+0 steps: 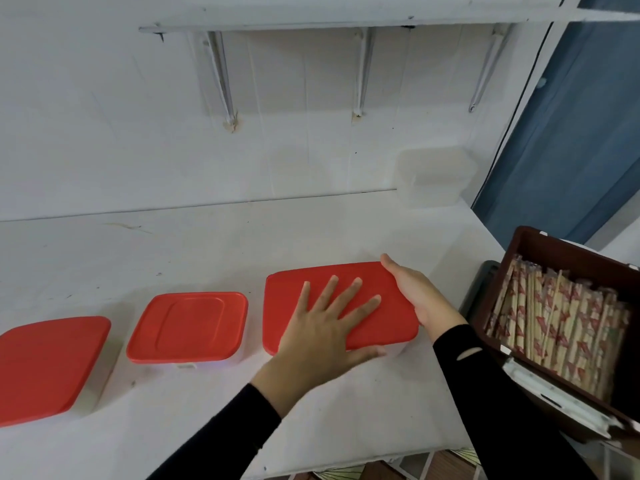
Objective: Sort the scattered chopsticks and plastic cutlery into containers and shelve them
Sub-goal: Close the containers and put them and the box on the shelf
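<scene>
A big box with a red lid [388, 327] sits on the white counter [242, 244], and everything here is told from that box. Far to its left is another red-lid box [48, 368], cut off by the edge of the view. Just left of the big box, close but not touching, is a smaller red-lid box [188, 325] with a square shape pressed into its lid. All three lids are on. The left hand [318, 327] lies flat on top of the big box, with fingers straight and spread wide and holding nothing. The right hand [415, 292] is against the big box's right side. Most of its fingers are hidden by the lid, so I cannot tell if it grips the box or only touches it. Both arms wear black sleeves. Behind the big box and to its right, against the wall, stands a clear tub [434, 176]. Right of the big box, past the counter's edge, is a brown box [530, 244]. It is tilted and full of chopsticks [554, 320] in paper wraps with red marks.
</scene>
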The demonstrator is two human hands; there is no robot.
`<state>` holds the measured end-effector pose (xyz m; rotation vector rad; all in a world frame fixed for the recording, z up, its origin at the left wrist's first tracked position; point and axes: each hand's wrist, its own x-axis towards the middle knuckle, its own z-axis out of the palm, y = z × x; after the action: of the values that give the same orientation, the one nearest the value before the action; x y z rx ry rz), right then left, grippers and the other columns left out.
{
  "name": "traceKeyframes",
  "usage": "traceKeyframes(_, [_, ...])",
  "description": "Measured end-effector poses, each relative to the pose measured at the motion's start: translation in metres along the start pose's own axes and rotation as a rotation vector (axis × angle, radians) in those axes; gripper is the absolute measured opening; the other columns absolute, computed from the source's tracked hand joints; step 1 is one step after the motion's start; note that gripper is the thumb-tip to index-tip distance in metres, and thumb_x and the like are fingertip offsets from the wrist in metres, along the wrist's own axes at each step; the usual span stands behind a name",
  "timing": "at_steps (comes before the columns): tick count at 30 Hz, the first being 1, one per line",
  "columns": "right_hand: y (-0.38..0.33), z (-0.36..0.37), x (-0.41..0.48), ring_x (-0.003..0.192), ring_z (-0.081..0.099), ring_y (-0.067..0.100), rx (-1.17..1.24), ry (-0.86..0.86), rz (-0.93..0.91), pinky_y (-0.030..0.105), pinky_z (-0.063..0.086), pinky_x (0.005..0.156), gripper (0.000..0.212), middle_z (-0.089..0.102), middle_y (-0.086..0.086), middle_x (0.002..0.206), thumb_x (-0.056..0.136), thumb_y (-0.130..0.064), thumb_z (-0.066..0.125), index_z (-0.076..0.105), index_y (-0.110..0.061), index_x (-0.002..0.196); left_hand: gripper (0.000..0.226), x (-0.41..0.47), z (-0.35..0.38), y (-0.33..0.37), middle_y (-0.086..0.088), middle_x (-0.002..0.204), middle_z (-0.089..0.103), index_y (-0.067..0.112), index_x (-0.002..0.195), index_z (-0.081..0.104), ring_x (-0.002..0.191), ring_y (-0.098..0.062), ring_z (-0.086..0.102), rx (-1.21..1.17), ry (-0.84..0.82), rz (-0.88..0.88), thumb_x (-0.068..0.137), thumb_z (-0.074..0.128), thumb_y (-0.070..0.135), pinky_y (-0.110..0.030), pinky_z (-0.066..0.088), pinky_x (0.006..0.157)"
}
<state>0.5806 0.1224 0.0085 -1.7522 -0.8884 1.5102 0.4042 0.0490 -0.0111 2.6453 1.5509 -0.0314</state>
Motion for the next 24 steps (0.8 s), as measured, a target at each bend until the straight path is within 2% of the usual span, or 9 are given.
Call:
traceKeyframes(4, [-0.003,0.001,-0.013,0.089,0.063,0.016,-0.103,0.052,-0.169,0.03,0.051,0.076,0.028,0.066,-0.001,0.101,0.102,-0.037,0.044,0.063,-0.017,0.106,0.081,0.025,-0.002,-0.041,0.012,0.163,-0.01,0.051,0.149,-0.013,0.152,-0.023,-0.008,0.065,0.019,-0.127,0.077,0.005,0.085,-0.057,0.0,0.12])
traceKeyframes(6, [-0.001,-0.006,-0.024,0.104,0.06,0.011,-0.145,0.069,-0.27,0.031,0.048,0.094,0.024,0.06,-0.006,0.117,0.1,-0.036,0.046,0.057,-0.024,0.118,0.083,0.042,-0.008,-0.067,0.012,0.164,-0.009,0.051,0.149,-0.012,0.152,-0.023,-0.006,0.053,0.0,-0.196,0.076,0.005,0.085,-0.057,0.001,0.12])
traceKeyframes(9, [0.0,-0.023,-0.041,0.108,0.055,-0.002,-0.141,0.02,-0.365,0.025,0.044,0.097,0.019,0.057,-0.02,0.118,0.099,-0.032,0.052,0.057,-0.036,0.116,0.084,0.054,-0.015,-0.097,0.012,0.164,-0.01,0.05,0.15,-0.012,0.151,-0.022,-0.008,0.06,-0.053,-0.217,0.076,0.003,0.086,-0.057,0.001,0.12])
traceKeyframes(11, [0.001,-0.04,-0.053,0.113,0.056,0.0,-0.171,0.061,-0.422,0.029,0.046,0.102,0.018,0.058,-0.022,0.119,0.099,-0.034,0.053,0.06,-0.039,0.115,0.082,0.057,-0.011,-0.101,0.01,0.164,-0.006,0.048,0.152,-0.006,0.152,-0.023,-0.004,0.074,-0.025,-0.222,0.08,0.006,0.084,-0.055,-0.001,0.12])
traceKeyframes(13, [0.004,-0.064,-0.07,0.111,0.059,0.002,-0.147,0.169,-0.506,0.029,0.049,0.098,0.018,0.063,-0.022,0.115,0.1,-0.031,0.053,0.065,-0.039,0.111,0.071,0.06,-0.005,-0.079,0.003,0.163,0.018,0.038,0.153,0.025,0.15,-0.027,0.014,0.041,0.211,-0.149,0.091,0.019,0.072,-0.055,0.008,0.12])
traceKeyframes(16, [0.011,-0.098,-0.09,0.103,0.06,-0.001,-0.145,0.41,-0.625,0.017,0.045,0.09,0.021,0.065,-0.022,0.107,0.1,-0.02,0.051,0.069,-0.03,0.106,0.036,0.074,0.02,-0.009,-0.005,0.131,0.061,0.017,0.118,0.067,0.126,-0.027,0.054,-0.271,0.599,0.193,0.094,0.046,0.034,-0.043,0.044,0.104])
traceKeyframes(18, [0.023,-0.123,-0.099,0.1,0.058,-0.003,-0.272,0.577,-0.613,0.013,0.041,0.087,0.022,0.065,-0.017,0.107,0.1,-0.017,0.05,0.069,-0.025,0.107,0.028,0.087,0.042,0.045,-0.002,0.118,0.066,0.017,0.111,0.069,0.111,-0.023,0.06,-0.457,0.46,0.276,0.092,0.051,0.028,-0.034,0.049,0.094])
traceKeyframes(21, [0.052,-0.163,-0.102,0.118,0.055,0.022,-0.531,0.818,-0.505,0.035,0.041,0.103,0.024,0.064,0.004,0.122,0.096,-0.016,0.053,0.069,-0.019,0.113,0.034,0.108,0.064,0.101,-0.005,0.125,0.059,0.014,0.123,0.062,0.118,-0.029,0.052,-0.546,0.189,0.172,0.095,0.055,0.031,-0.031,0.04,0.098])
traceKeyframes(24, [0.079,-0.193,-0.114,0.137,0.035,0.036,-0.766,0.896,-0.108,0.049,0.027,0.115,0.043,0.038,0.011,0.151,0.096,-0.026,0.05,0.051,-0.028,0.138,0.039,0.128,0.078,0.12,-0.006,0.132,0.054,0.013,0.126,0.059,0.127,-0.029,0.041,-0.4,0.094,0.105,0.093,0.053,0.032,-0.03,0.03,0.101])
